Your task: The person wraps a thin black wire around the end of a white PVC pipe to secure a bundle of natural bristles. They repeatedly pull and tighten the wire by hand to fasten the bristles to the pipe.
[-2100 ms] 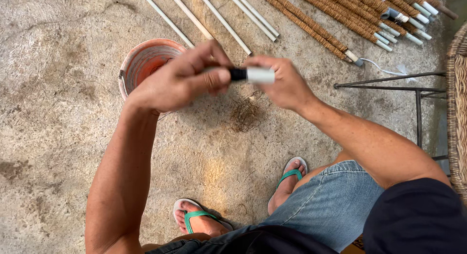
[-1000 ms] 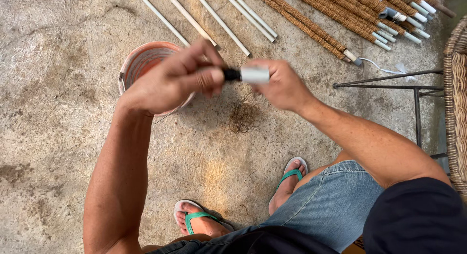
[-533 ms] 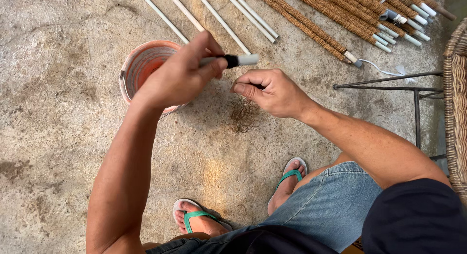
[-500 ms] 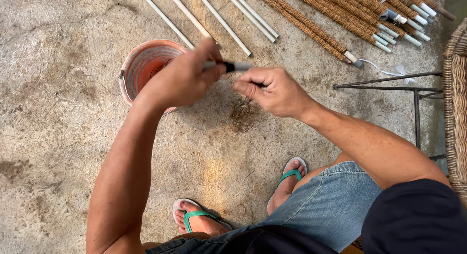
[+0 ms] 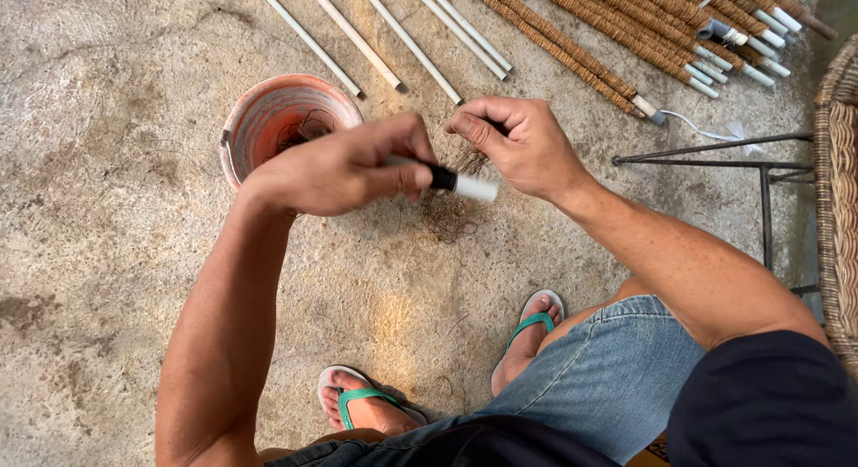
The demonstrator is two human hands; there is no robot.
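Note:
My left hand (image 5: 344,168) grips a short white tube with a black band (image 5: 463,184), its white end sticking out to the right. My right hand (image 5: 518,141) hovers just above and right of that end, fingertips pinched together on thin brown fibres; it is off the tube. A small heap of brown fibre (image 5: 451,212) lies on the concrete below both hands. An orange-and-white bucket (image 5: 259,118) stands behind my left hand, with a few fibres inside.
Several white pipes (image 5: 357,40) and fibre-wrapped poles (image 5: 572,40) lie on the concrete at the top. A dark metal frame (image 5: 760,176) and a wicker piece (image 5: 840,163) stand at the right. My feet in green sandals (image 5: 362,404) are below.
Both hands held the tube at first. My right hand let go and lifted away with pinched fingers, while my left hand lowered the tube slightly.

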